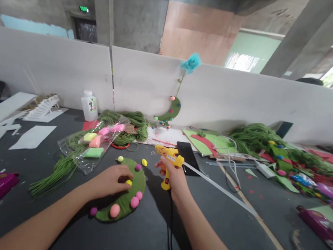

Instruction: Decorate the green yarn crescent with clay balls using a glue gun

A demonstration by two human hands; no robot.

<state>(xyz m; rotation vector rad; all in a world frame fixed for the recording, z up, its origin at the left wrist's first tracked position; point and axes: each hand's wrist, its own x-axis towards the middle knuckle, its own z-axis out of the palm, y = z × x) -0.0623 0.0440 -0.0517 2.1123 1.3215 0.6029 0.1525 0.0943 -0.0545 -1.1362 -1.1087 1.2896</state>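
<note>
A green felt crescent (131,191) lies flat on the dark table, with pink, coral and purple balls along its edges. My left hand (111,181) rests over its inner edge, thumb and fingers closed around a small yellow ball (128,182). My right hand (174,178) grips a yellow hot glue gun (170,159) by its handle, the nozzle pointing left above the table. From the gun's back end a long clear glue stick (222,187) sticks out to the right. A loose yellow piece (144,162) lies beyond the crescent, and a pale yellow ball (120,158) touches its far tip.
Behind the glue gun lies a black phone (186,157). A plastic bag (93,143) of coloured clay and green cord bundles (60,176) are on the left. A finished-looking crescent ornament (171,111) stands against the white partition (221,95). Purple-pink devices (323,228) flank both sides.
</note>
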